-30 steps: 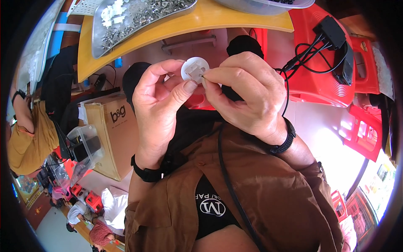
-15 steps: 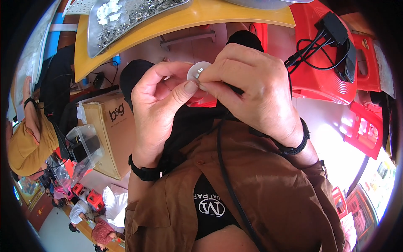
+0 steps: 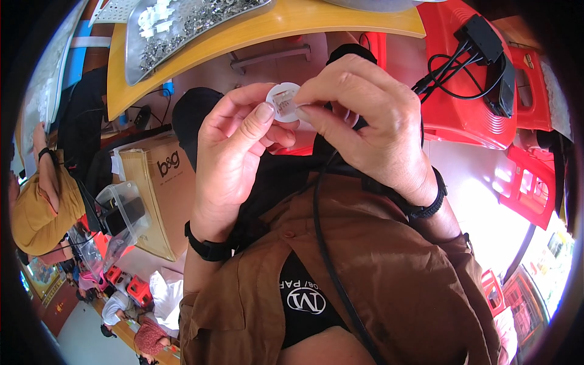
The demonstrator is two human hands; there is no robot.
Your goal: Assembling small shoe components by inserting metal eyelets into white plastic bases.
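A small round white plastic disc (image 3: 282, 89) is held up in front of me, its face toward me, showing a squarish recess with what looks like a metal piece inside. My left hand (image 3: 228, 140) pinches the disc's left edge between thumb and index finger, the other fingers curled behind it. From the other side, my right hand (image 3: 371, 121) is closed in a pinch, thumb and index fingertips at the disc's right edge. Whether a tiny part is also between those right fingertips is hidden.
Beyond my hands, a yellow table (image 3: 340, 18) carries a metal tray (image 3: 135, 61) of small metal parts and white pieces. A red stool (image 3: 450, 121) with black cables (image 3: 453, 73) stands right. A cardboard box (image 3: 161, 207) is on the left, near a person's sleeve (image 3: 52, 207).
The disc has turned so its recessed face shows more fully. My right fingertips have shifted from the metal piece on its face to its right edge.
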